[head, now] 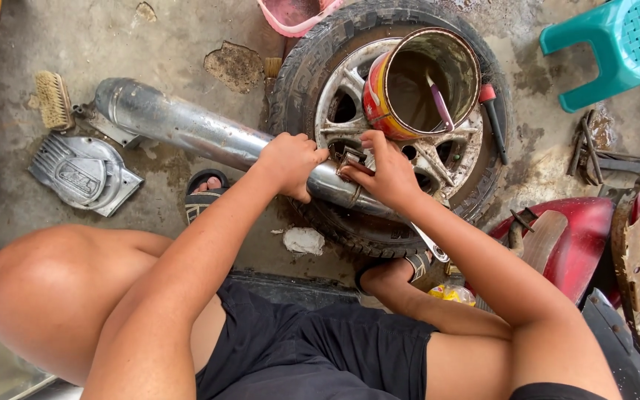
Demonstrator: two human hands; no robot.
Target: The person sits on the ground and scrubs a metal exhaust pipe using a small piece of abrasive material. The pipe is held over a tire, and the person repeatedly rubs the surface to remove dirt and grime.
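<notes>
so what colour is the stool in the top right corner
Teal green stool, best seen in the head view.

We see the exhaust pipe [187, 132] as bare metal, shiny but smudged and scuffed. The small clamp [351, 159] on it looks like dull, rusty metal. The tyre [312, 67] is matt black rubber with rough tread, its wheel [335, 111] cast metal, grey and grimy. The tin can [420, 81] has a glossy red and yellow outside and a stained inside. At 9 o'clock lies a ribbed metal cover [83, 174], dull grey, and a wooden brush [53, 100] with coarse bristles. At 2 o'clock the stool [616, 44] is smooth teal plastic. The floor [150, 37] is rough, cracked concrete.
</notes>
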